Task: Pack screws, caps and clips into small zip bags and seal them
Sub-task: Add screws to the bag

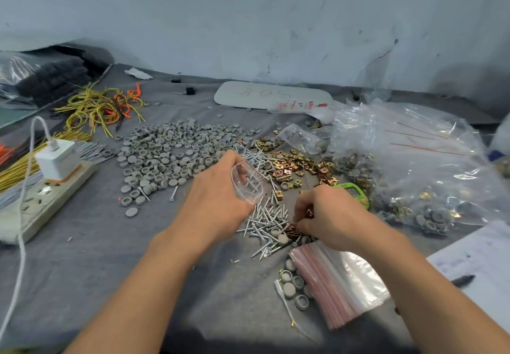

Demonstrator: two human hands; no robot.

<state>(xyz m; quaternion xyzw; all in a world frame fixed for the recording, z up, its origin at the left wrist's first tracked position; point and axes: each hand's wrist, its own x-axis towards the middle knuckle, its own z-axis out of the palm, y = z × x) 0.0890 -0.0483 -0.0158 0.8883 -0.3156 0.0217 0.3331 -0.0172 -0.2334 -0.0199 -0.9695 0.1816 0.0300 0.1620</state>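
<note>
Head view: the left hand (218, 196), at frame centre, is gripping a small zip bag (248, 181) with curled fingers and holding its mouth open; several screws are lying inside it. The right hand (328, 213), right of centre, is pinching copper-coloured clips (308, 213) in curled fingers, just above the screw pile (267, 220). Grey caps (171, 152) are lying spread left of centre. A stack of empty zip bags (336, 284) is lying at lower right, beneath the right wrist.

A small hardware-packing workshop. A grey cloth-covered bench (82, 257) by a scuffed pale wall (248, 8) holds heaps of round grey plastic caps (165, 146), silver metal screws (266, 215) and brass-coloured clips (287, 166).
</note>
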